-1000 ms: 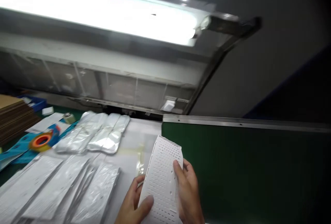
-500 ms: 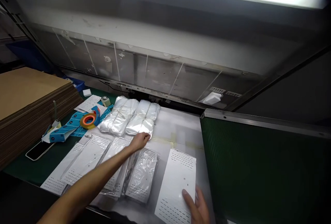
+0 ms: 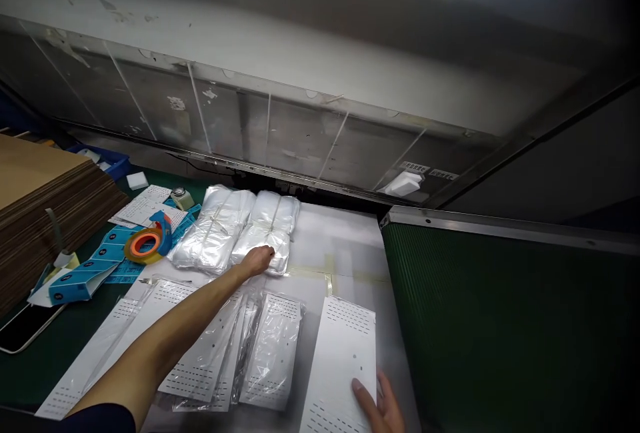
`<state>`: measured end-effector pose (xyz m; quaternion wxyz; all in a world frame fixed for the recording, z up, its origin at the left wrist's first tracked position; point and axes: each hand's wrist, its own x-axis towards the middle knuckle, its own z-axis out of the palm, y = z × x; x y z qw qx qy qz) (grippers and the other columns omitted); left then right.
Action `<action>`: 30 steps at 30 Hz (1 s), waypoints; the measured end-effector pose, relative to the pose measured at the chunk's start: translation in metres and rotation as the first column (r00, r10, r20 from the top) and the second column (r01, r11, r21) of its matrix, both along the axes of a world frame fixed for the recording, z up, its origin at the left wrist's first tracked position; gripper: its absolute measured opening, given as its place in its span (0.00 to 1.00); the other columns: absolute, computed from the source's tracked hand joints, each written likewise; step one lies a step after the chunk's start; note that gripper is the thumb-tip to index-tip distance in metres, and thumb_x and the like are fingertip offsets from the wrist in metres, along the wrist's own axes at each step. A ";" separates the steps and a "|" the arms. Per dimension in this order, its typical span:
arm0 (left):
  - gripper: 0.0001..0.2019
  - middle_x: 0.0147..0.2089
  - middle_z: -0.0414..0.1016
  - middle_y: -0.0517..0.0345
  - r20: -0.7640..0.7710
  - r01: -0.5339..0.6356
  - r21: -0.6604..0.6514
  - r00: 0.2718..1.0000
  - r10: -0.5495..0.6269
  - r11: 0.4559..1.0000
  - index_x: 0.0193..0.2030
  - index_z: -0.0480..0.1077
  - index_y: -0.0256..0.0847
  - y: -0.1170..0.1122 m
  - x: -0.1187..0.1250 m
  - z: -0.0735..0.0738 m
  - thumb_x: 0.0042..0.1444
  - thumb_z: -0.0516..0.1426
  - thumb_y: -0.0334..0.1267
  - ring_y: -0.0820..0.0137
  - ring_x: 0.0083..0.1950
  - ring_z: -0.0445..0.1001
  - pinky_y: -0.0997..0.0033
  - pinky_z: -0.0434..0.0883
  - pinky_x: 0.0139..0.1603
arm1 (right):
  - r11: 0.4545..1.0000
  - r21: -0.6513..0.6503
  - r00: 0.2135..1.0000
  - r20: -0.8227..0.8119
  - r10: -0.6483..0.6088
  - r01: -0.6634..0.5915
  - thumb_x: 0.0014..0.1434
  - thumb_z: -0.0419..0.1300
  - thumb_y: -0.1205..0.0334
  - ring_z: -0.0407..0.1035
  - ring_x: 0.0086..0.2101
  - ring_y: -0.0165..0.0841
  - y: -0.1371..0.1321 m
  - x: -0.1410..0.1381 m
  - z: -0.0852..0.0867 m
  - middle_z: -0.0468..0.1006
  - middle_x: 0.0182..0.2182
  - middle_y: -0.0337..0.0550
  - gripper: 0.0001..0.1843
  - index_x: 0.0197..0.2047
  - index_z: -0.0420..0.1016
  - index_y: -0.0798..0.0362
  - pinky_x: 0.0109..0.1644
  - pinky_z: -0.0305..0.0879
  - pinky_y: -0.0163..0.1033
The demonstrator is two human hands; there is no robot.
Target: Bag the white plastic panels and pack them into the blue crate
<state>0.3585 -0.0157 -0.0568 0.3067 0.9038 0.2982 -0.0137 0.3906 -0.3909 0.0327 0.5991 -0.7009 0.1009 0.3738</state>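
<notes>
My left hand (image 3: 257, 261) reaches across to the right-hand bundle of clear plastic bags (image 3: 274, 210), its fingers pinched at the near end of the top bag. Beside it lies a second bundle of clear bags (image 3: 213, 236), also tied round the middle. My right hand (image 3: 381, 408) grips the right edge of a white slotted panel (image 3: 343, 353), thumb on top and fingers beneath. Between my arm and that panel, one bagged white panel (image 3: 273, 353) lies flat. More bagged panels (image 3: 193, 373) overlap to its left, partly hidden by my forearm.
Orange-cored tape (image 3: 143, 245) sits on blue printed labels (image 3: 103, 254) at the left. A phone (image 3: 30, 326) lies near a tall cardboard stack (image 3: 50, 200). To the right is a green ribbed surface (image 3: 500, 320) with a metal edge. A shelf with clear panels (image 3: 295, 130) overhangs the back.
The view has shifted and tilted. My left hand has moved slightly left over the near end of the bag bundle. My right hand keeps its grip on the panel.
</notes>
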 end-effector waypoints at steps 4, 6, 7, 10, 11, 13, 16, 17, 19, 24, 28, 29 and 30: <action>0.12 0.46 0.72 0.52 0.122 -0.067 -0.120 0.989 0.082 0.991 0.45 0.68 0.36 0.006 -0.006 0.004 0.59 0.54 0.42 0.66 0.46 0.71 0.57 0.70 0.48 | 0.997 0.043 0.980 0.192 0.053 -0.062 0.44 0.62 0.38 0.57 0.57 0.53 0.020 -0.004 0.011 0.53 0.64 0.48 0.54 0.67 0.39 0.41 0.53 0.63 0.57; 0.12 0.45 0.72 0.53 0.192 -0.113 -0.205 0.969 0.153 0.972 0.44 0.69 0.36 0.007 -0.007 0.011 0.59 0.54 0.42 0.66 0.46 0.72 0.57 0.70 0.48 | 0.991 0.047 0.963 0.242 0.114 -0.129 0.48 0.58 0.37 0.53 0.59 0.52 0.027 -0.003 0.010 0.54 0.64 0.47 0.45 0.65 0.50 0.43 0.55 0.60 0.57; 0.12 0.45 0.73 0.53 0.225 -0.134 -0.255 0.955 0.194 0.958 0.43 0.69 0.35 0.007 -0.008 0.017 0.59 0.54 0.42 0.66 0.46 0.72 0.57 0.70 0.48 | 0.986 0.032 0.955 0.256 0.151 -0.164 0.49 0.56 0.37 0.53 0.59 0.52 0.029 -0.001 0.008 0.58 0.62 0.48 0.40 0.62 0.57 0.45 0.56 0.60 0.56; 0.14 0.42 0.75 0.52 0.315 -0.151 -0.425 0.900 0.302 0.892 0.42 0.70 0.34 0.001 -0.011 0.044 0.59 0.54 0.43 0.66 0.44 0.74 0.57 0.71 0.48 | 0.958 -0.069 0.894 0.347 0.285 -0.279 0.52 0.53 0.37 0.57 0.57 0.52 0.034 0.010 0.002 0.67 0.56 0.50 0.30 0.50 0.71 0.50 0.57 0.59 0.55; 0.14 0.41 0.76 0.51 0.341 -0.136 -0.483 0.881 0.328 0.865 0.42 0.70 0.33 -0.005 -0.013 0.056 0.59 0.54 0.44 0.66 0.43 0.75 0.58 0.71 0.48 | 0.944 -0.117 0.855 0.400 0.329 -0.308 0.53 0.53 0.38 0.58 0.57 0.51 0.037 0.015 0.002 0.69 0.54 0.49 0.28 0.48 0.72 0.49 0.57 0.58 0.54; 0.15 0.41 0.77 0.48 0.383 -0.079 -0.586 0.850 0.361 0.807 0.41 0.70 0.32 -0.024 -0.018 0.083 0.58 0.54 0.45 0.65 0.42 0.76 0.59 0.72 0.48 | 0.907 -0.218 0.761 0.494 0.421 -0.360 0.54 0.53 0.40 0.61 0.54 0.48 0.044 0.023 0.009 0.72 0.51 0.47 0.24 0.45 0.73 0.47 0.57 0.58 0.52; 0.15 0.39 0.78 0.47 0.419 0.035 -0.690 0.834 0.359 0.723 0.40 0.70 0.33 -0.070 -0.030 0.117 0.56 0.56 0.46 0.64 0.41 0.77 0.60 0.73 0.47 | 0.845 -0.356 0.599 0.596 0.535 -0.399 0.54 0.54 0.40 0.64 0.50 0.45 0.061 0.027 0.030 0.73 0.45 0.43 0.20 0.41 0.73 0.43 0.52 0.62 0.50; 0.14 0.38 0.78 0.48 0.423 0.069 -0.709 0.838 0.345 0.702 0.38 0.70 0.34 -0.087 -0.034 0.125 0.55 0.57 0.45 0.64 0.40 0.77 0.59 0.73 0.46 | 0.829 -0.387 0.543 0.628 0.558 -0.405 0.53 0.54 0.39 0.66 0.48 0.45 0.067 0.027 0.037 0.73 0.43 0.43 0.20 0.40 0.73 0.43 0.50 0.63 0.48; 0.12 0.34 0.77 0.51 0.421 0.127 -0.762 0.842 0.338 0.635 0.34 0.70 0.34 -0.121 -0.044 0.135 0.54 0.58 0.43 0.66 0.37 0.76 0.60 0.73 0.44 | 0.801 -0.425 0.427 0.686 0.589 -0.422 0.53 0.55 0.40 0.68 0.41 0.41 0.078 0.023 0.050 0.72 0.39 0.41 0.19 0.39 0.72 0.43 0.43 0.65 0.44; 0.07 0.35 0.76 0.52 0.337 0.197 -0.930 0.794 0.506 0.310 0.30 0.69 0.34 -0.173 -0.066 0.139 0.53 0.60 0.36 0.68 0.40 0.75 0.63 0.69 0.49 | 0.747 -0.409 0.264 0.756 0.599 -0.524 0.62 0.49 0.52 0.67 0.30 0.32 0.075 0.011 0.058 0.69 0.32 0.38 0.11 0.36 0.70 0.44 0.32 0.62 0.35; 0.09 0.30 0.72 0.57 0.284 0.217 -0.958 0.796 0.534 0.185 0.29 0.64 0.37 -0.181 -0.079 0.142 0.56 0.57 0.38 0.69 0.37 0.74 0.60 0.68 0.49 | 0.766 -0.391 0.289 0.760 0.581 -0.510 0.64 0.45 0.55 0.66 0.30 0.32 0.057 0.013 0.053 0.70 0.32 0.40 0.15 0.36 0.71 0.46 0.33 0.61 0.35; 0.09 0.28 0.69 0.60 0.285 0.216 -0.957 0.817 0.502 0.193 0.29 0.63 0.38 -0.181 -0.080 0.143 0.56 0.56 0.39 0.71 0.32 0.72 0.62 0.69 0.45 | 0.773 -0.405 0.297 0.756 0.583 -0.488 0.64 0.45 0.54 0.66 0.30 0.32 0.054 0.016 0.053 0.70 0.32 0.40 0.15 0.36 0.71 0.47 0.34 0.61 0.36; 0.09 0.25 0.66 0.62 0.294 0.206 -0.950 0.842 0.453 0.233 0.30 0.62 0.39 -0.181 -0.081 0.143 0.56 0.56 0.40 0.73 0.28 0.70 0.65 0.69 0.39 | 0.779 -0.420 0.307 0.749 0.587 -0.465 0.64 0.45 0.54 0.67 0.30 0.33 0.053 0.021 0.054 0.71 0.31 0.40 0.15 0.36 0.71 0.47 0.35 0.61 0.37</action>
